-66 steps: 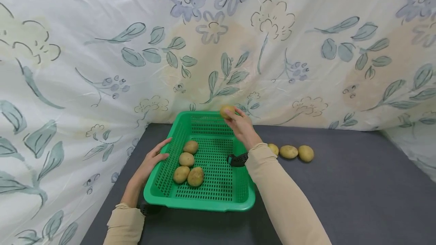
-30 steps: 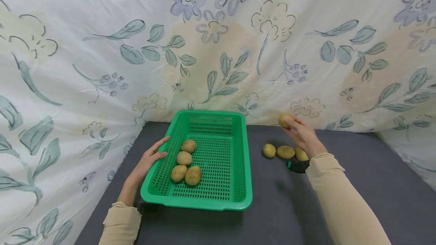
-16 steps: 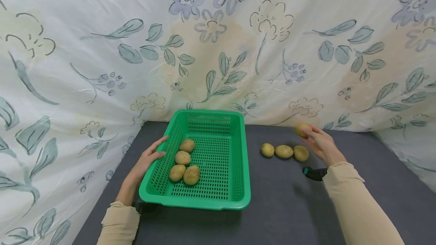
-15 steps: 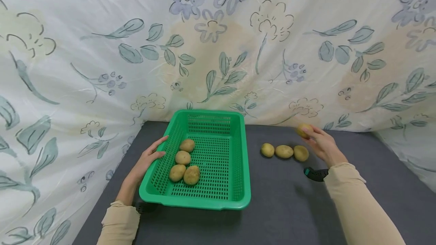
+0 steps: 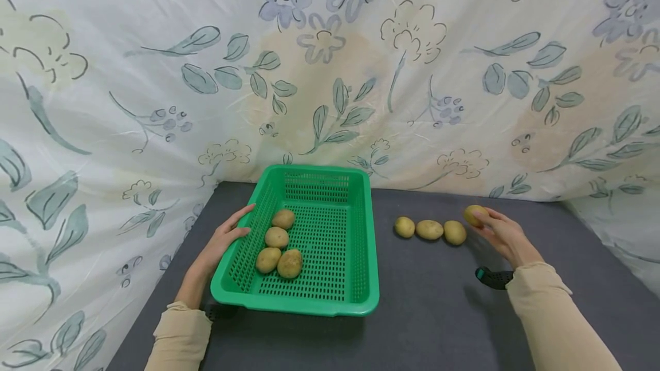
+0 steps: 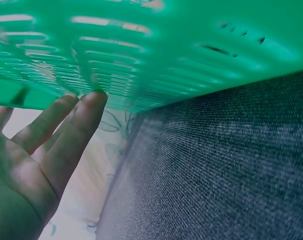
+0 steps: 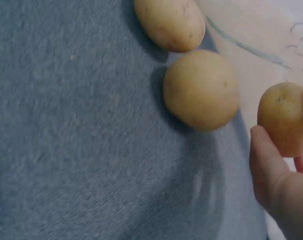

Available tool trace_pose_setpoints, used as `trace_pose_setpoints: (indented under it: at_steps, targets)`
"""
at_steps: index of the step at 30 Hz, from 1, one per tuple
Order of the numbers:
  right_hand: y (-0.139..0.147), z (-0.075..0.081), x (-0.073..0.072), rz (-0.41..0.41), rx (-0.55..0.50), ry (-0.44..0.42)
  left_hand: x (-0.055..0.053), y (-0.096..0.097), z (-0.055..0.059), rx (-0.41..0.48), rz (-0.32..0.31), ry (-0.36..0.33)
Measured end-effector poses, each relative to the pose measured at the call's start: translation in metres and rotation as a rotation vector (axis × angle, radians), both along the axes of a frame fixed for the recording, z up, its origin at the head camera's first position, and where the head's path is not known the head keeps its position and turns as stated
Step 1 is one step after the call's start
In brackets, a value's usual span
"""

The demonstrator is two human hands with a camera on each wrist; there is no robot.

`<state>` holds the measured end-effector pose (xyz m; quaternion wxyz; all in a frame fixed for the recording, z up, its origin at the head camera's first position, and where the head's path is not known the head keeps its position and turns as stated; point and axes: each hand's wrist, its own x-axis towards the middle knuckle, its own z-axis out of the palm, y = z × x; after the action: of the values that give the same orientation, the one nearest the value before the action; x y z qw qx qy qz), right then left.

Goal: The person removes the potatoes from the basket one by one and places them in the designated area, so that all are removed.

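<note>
Between thumb and fingers my right hand (image 5: 502, 235) pinches a potato (image 5: 475, 216), held just right of a row of three potatoes on the dark table. The right wrist view shows the held potato (image 7: 285, 119) beside the row's end potato (image 7: 201, 90). My left hand (image 5: 220, 245) lies against the left side of a green plastic basket (image 5: 363, 233). From below, the left wrist view shows fairly straight fingers (image 6: 76, 130) touching the slotted basket wall (image 6: 156, 55). Several potatoes (image 5: 276, 237) sit on the left part of the basket floor.
The row on the dark cloth-covered table (image 5: 423, 314) runs from a left potato (image 5: 404, 227) through a middle one (image 5: 429, 230) to a right one (image 5: 455, 233). A floral curtain (image 5: 330, 73) hangs behind the table and along its left side.
My right hand has carried its potato from above the basket's back right corner, over the row, to its right end, and lowered it. The left hand has stayed at the basket.
</note>
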<state>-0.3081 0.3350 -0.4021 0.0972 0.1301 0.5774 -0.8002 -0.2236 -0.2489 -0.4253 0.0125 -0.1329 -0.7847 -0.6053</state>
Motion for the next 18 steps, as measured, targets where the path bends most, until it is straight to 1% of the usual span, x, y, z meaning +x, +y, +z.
trace_pose_setpoints:
  at_steps: [8, 10, 13, 18]
  targets:
    - [0.014, -0.020, 0.006, 0.019, 0.108, -0.010, 0.000, 0.000, 0.001, -0.023, 0.012, 0.000]
    - [0.015, -0.023, 0.007, 0.023, 0.146, -0.018, 0.000, 0.000, 0.001, -0.019, 0.009, -0.006]
    - [0.017, -0.026, 0.008, 0.016, 0.168, -0.021, 0.000, 0.001, 0.001, -0.024, 0.009, 0.000]
    - [0.017, -0.028, 0.009, 0.017, 0.240, -0.021, 0.001, 0.001, 0.001, -0.038, 0.008, 0.015]
